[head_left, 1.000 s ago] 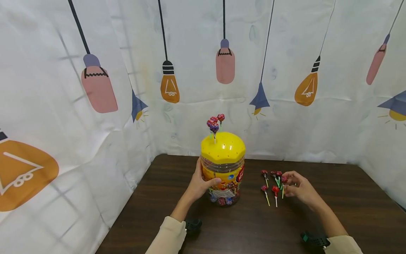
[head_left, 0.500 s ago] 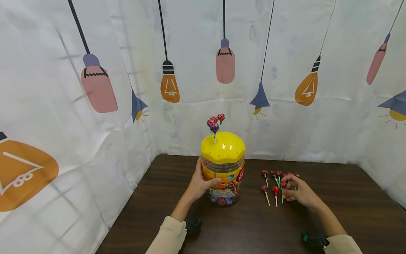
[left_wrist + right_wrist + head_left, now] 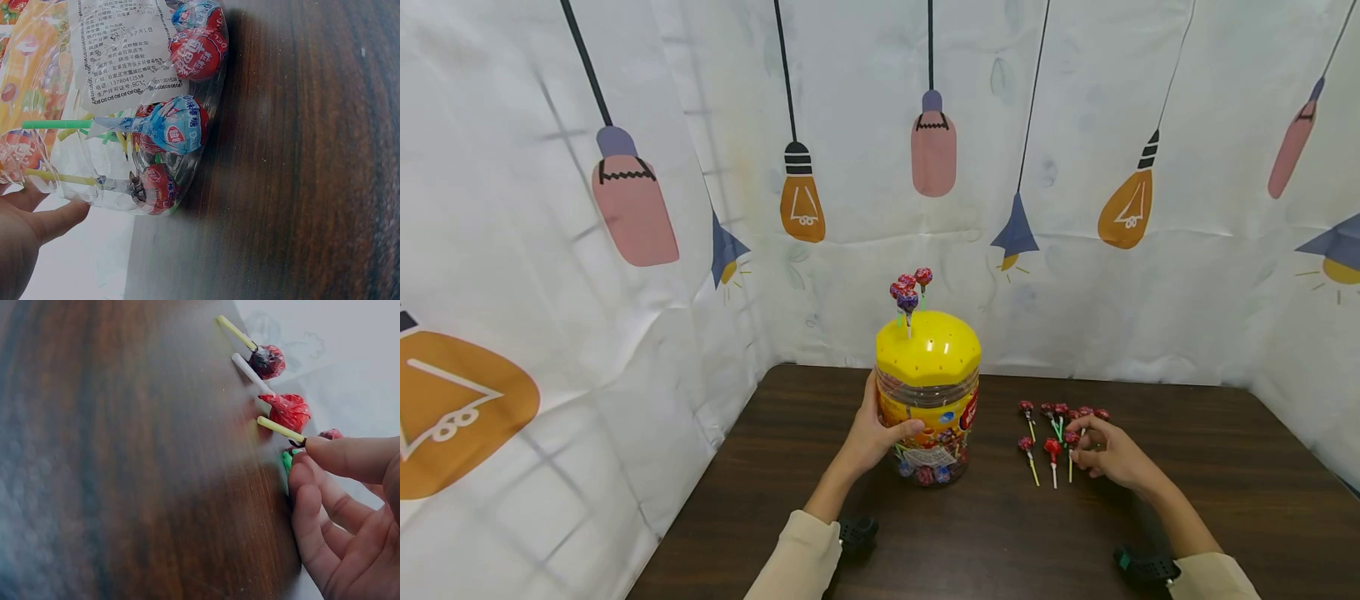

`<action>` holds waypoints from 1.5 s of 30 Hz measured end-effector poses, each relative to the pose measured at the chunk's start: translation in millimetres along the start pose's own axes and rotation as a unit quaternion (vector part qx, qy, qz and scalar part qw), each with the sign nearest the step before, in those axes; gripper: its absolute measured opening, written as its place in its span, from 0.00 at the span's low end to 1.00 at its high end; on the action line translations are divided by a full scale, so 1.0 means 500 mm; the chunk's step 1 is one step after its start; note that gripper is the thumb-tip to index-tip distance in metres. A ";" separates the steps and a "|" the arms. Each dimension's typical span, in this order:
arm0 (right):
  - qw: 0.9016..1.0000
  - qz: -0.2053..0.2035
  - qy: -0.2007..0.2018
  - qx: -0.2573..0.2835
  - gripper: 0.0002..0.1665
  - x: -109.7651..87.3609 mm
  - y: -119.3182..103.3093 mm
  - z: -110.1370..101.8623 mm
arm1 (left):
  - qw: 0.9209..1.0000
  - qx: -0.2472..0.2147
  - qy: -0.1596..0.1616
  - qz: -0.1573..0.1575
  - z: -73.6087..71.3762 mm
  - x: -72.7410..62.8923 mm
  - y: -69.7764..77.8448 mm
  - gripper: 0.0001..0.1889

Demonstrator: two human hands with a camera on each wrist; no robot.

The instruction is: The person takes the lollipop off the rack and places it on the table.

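Note:
My left hand [image 3: 874, 432] holds the side of a clear plastic candy jar [image 3: 934, 429] with a yellow lid [image 3: 936, 350]. Several wrapped lollipops [image 3: 907, 300] stick up from holes in the lid. Through the clear wall in the left wrist view, lollipops such as a blue-and-red one [image 3: 178, 128] show inside. On the right, my right hand [image 3: 1111, 454] pinches a dark red lollipop [image 3: 1072, 438] with a yellow stick by its head end. In the right wrist view that yellow stick [image 3: 280, 429] points away from the thumb, and the head is hidden by the fingers.
Beside the right hand, more lollipops lie on the dark wooden table [image 3: 985, 542], among them a red one with a white stick [image 3: 1053, 450] and a yellow-sticked one [image 3: 1027, 445]. A white curtain [image 3: 865, 325] with printed lamps hangs behind the table.
The right hand has lowered the pinched lollipop slightly toward the person, and more lollipops behind its fingers have come into sight. The left hand and jar stay put.

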State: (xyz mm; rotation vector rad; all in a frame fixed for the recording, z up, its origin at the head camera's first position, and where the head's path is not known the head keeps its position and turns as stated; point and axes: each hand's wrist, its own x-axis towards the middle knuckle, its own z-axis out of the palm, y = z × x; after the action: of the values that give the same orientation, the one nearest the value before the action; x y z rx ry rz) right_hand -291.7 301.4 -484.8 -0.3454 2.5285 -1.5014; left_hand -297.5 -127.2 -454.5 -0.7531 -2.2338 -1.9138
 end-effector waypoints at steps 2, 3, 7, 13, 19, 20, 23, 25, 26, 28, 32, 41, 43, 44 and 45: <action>1.000 -0.002 -0.002 -0.005 0.28 0.000 0.000 0.000 | 1.000 -0.001 -0.001 0.004 0.000 0.000 -0.001 0.53; 1.000 -0.004 -0.004 -0.007 0.28 0.001 0.001 0.000 | 1.000 -0.001 0.000 0.004 -0.001 0.000 -0.001 0.53; 1.000 -0.013 -0.013 -0.016 0.27 0.001 0.002 -0.001 | 1.000 0.001 0.000 0.003 -0.001 0.001 -0.004 0.52; 0.999 -0.031 -0.030 -0.031 0.26 0.001 0.002 -0.003 | 1.000 0.001 0.000 0.005 -0.001 0.001 -0.003 0.53; 0.998 -0.032 -0.037 -0.045 0.24 0.002 0.000 -0.003 | 1.000 -0.002 -0.002 0.004 -0.001 0.001 -0.003 0.53; 0.998 -0.032 -0.038 -0.048 0.24 0.001 -0.001 -0.003 | 1.000 -0.003 -0.002 0.004 -0.001 0.001 -0.003 0.53; 0.997 -0.030 -0.038 -0.054 0.24 0.001 -0.004 -0.003 | 1.000 -0.006 -0.004 0.007 -0.001 0.001 -0.003 0.53; 0.997 -0.031 -0.040 -0.056 0.24 0.000 -0.004 -0.003 | 1.000 -0.006 -0.005 0.010 -0.001 0.001 -0.002 0.53; 0.997 -0.030 -0.040 -0.054 0.24 0.000 -0.005 -0.003 | 1.000 -0.006 -0.005 0.010 -0.001 0.001 -0.002 0.53; 0.997 -0.026 -0.043 -0.053 0.25 -0.001 -0.005 -0.005 | 1.000 -0.004 -0.006 0.011 -0.001 0.001 -0.003 0.52; 0.998 -0.017 -0.049 -0.042 0.29 -0.003 -0.011 -0.011 | 1.000 -0.003 -0.003 0.007 -0.001 0.000 -0.004 0.52; 0.995 -0.092 0.012 -0.023 0.24 -0.023 -0.083 -0.030 | 1.000 -0.006 -0.002 0.003 0.000 -0.002 -0.002 0.54; 0.991 -0.130 0.030 -0.021 0.21 -0.030 -0.113 -0.025 | 1.000 -0.007 -0.001 0.002 0.001 -0.002 -0.001 0.54; 0.988 -0.146 0.039 -0.019 0.19 -0.034 -0.130 -0.020 | 1.000 -0.008 -0.001 0.002 0.002 -0.001 0.000 0.54; 0.985 -0.162 0.049 -0.019 0.17 -0.036 -0.149 -0.014 | 1.000 -0.011 0.000 0.003 0.002 -0.001 0.001 0.54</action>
State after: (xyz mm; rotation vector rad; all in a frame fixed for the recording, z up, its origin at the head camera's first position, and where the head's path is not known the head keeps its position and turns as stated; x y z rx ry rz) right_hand -268.4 278.1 -415.4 -0.7359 2.6812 -1.6143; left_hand -296.7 -126.4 -454.7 -0.7613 -2.2122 -1.9380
